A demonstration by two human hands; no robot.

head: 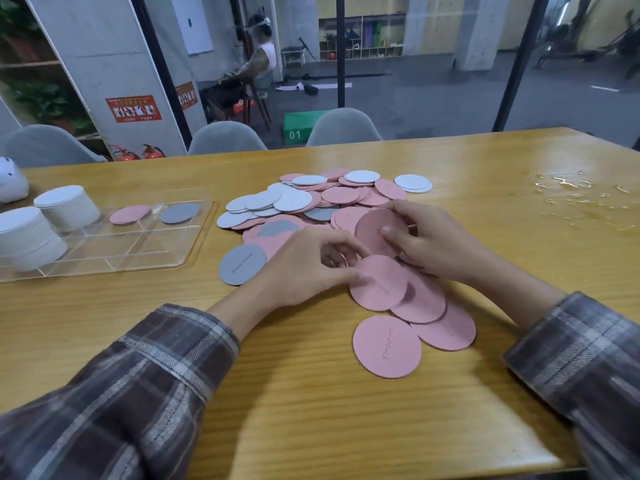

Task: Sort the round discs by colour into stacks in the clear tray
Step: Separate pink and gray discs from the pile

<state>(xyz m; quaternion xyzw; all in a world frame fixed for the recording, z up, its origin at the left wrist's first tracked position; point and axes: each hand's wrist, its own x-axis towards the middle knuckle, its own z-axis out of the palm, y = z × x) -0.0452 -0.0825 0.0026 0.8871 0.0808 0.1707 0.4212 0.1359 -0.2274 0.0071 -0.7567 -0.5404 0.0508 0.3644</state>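
Fingertips (388,232) of the right hand (436,245) are pinched on a tilted pink disc (370,225); the left hand (308,268) is curled, pinching the rim of a flat pink disc (381,289). Pinks are best squared edge to edge before being carried to the clear tray (195,244), well apart at left, where white stacks (67,206) stand. The mixed pile (298,199) is spread on a wooden table (311,410); spilled water (581,199) is seen at right, grey chairs (225,138) beyond.

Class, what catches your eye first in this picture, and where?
A loose heap of pink, white and grey discs sprawls mid-table. Just in front, the right hand holds a pink disc while the left hand pinches a second pink disc. At far left, two white stacks stand in the clear tray.
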